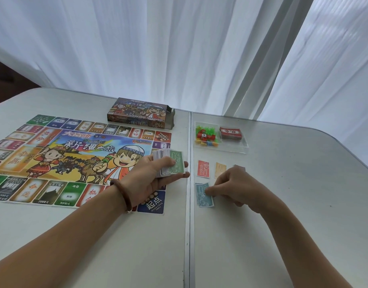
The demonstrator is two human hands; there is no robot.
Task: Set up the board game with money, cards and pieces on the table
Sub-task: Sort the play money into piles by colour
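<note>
Two bare hands, ours, reach over a pale grey table (282, 204), seen from above. Our left hand (154, 175), with a brown bead bracelet (121, 194) on its wrist, hovers over the right edge of the game board (75, 154). Its fingers and thumb are clamped round a thick stack of play money (179, 168), with a green note marked 500 on top.

Our right hand (235, 186) is down at the tabletop, just right of the seam (189, 225) that splits the table in two. Its fingers are curled, and the thumb and fingertips pinch a blue note (202, 197). This note lies on the table, on top of at least one more blue note. Just beyond it lies a red note (203, 168) marked 10000, and beside that a pale orange note (220, 169), each flat and apart from the other. A further note (240, 167) peeps out behind our right hand; we cannot tell its value.

On the left half of the table the board lies unfolded and flat, bright with cartoon figures and coloured squares round its rim. Behind it lies the game box (139, 113), its right end open. On the far right half sits a clear plastic tray (237, 149). Its left part holds small red, green and yellow pieces (206, 137), and its right part holds a red deck of cards (229, 133). White curtains (179, 48) hang behind the table.
</note>
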